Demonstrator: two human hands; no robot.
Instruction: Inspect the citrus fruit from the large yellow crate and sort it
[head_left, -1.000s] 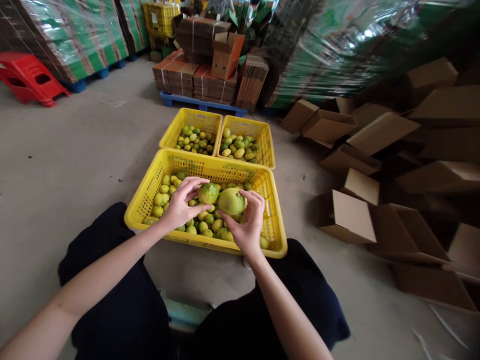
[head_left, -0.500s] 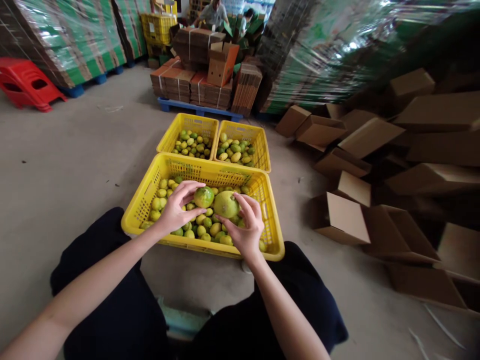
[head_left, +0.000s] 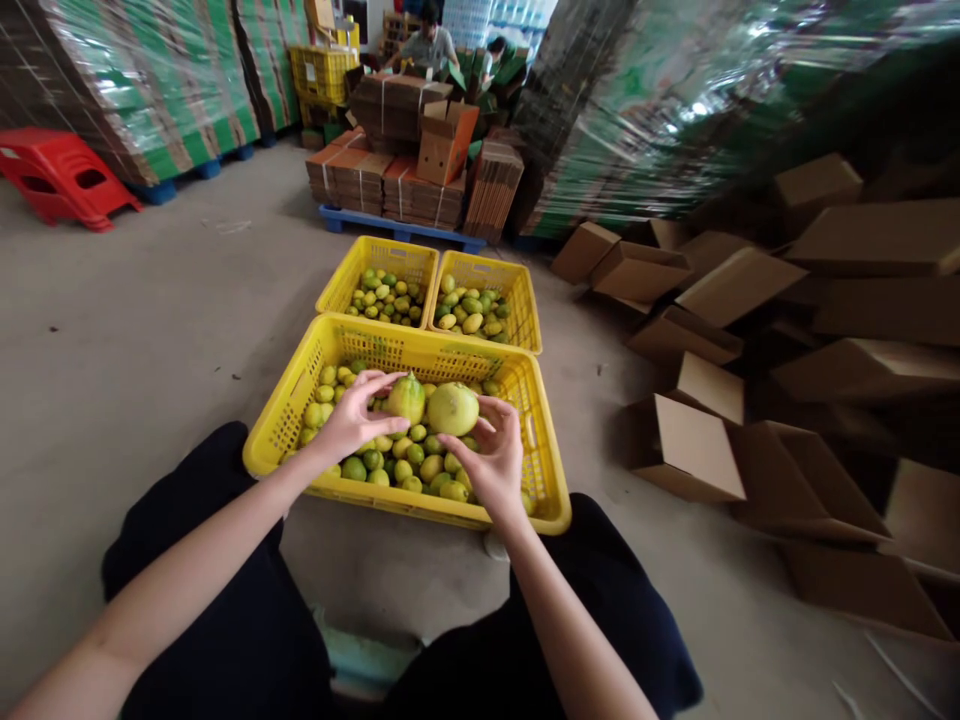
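Observation:
Between the thumb and fingers of my left hand (head_left: 358,415) is a green-yellow lemon (head_left: 406,400), its pointed tip turned up. My right hand (head_left: 495,445) grips a larger, paler yellow-green lemon (head_left: 453,410) close beside it. Both fruits are held above a big yellow plastic crate (head_left: 405,512) standing in front of my knees. Inside that crate lie many green and yellow lemons (head_left: 412,468), partly covered by my hands.
Two smaller yellow crates (head_left: 433,290) with similar fruit adjoin the far side. Behind them, flattened cartons are stacked on a blue pallet (head_left: 401,228). Open cardboard boxes (head_left: 694,445) pile up on the right. A red stool (head_left: 67,180) stands at left; two people are beyond.
Both lemons have been turned in my fingers: the left one's tip now points up, and the right one shows a smoother, paler side. The view has tilted slightly upward.

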